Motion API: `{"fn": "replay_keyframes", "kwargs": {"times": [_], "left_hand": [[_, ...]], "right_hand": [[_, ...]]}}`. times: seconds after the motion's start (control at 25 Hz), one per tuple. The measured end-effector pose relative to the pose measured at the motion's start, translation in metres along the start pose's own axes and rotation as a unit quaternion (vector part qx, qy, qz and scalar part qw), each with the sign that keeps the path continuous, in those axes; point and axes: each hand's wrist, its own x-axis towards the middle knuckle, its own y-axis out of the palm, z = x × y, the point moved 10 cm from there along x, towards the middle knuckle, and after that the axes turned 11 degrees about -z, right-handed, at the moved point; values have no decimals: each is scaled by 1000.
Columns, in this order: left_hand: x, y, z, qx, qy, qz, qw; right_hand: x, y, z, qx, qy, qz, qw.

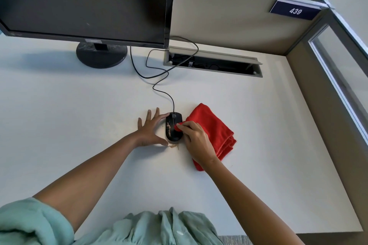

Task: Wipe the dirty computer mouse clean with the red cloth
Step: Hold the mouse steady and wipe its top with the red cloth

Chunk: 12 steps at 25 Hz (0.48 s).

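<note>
From my feed I see the small black wired computer mouse (173, 127) lying on the white desk surface (79, 109), roughly at its middle, cable end pointing away from the wearer. A streak of tan crumbly dirt (168, 129) runs along the mouse's left half, and a little more of it (173, 146) lies on the desk just at the mouse's near end.

The left hand (149, 131) rests flat beside the mouse, fingers spread wide; the index fingertip touches the mouse's far left edge and the thumb tip sits against its near left corner, so the mouse is bracketed rather than gripped.

The right hand (196, 140) pinches a corner of the folded red terry cloth (213, 129) between thumb and curled fingers, and presses that corner onto the mouse's right side, about halfway along. I think the cloth tip meets the plastic, though the contact is small in my view. The rest of the cloth lies bunched on the desk just right of the mouse, partly under the right wrist.

The thin black mouse cable (159, 77) loops away toward the grey cable tray (215, 61) beside the black monitor (85, 4).
</note>
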Motion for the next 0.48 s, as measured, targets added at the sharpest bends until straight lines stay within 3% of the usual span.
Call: {"fn": "replay_keyframes", "kwargs": {"times": [0.4, 0.48], "left_hand": [[-2, 0, -2, -11, -12, -6, 1000], [-2, 0, -2, -19, -11, -4, 1000]], "right_hand": [[-43, 19, -1, -30, -85, 75, 993], [-36, 7, -7, -17, -71, 44, 996]]}}
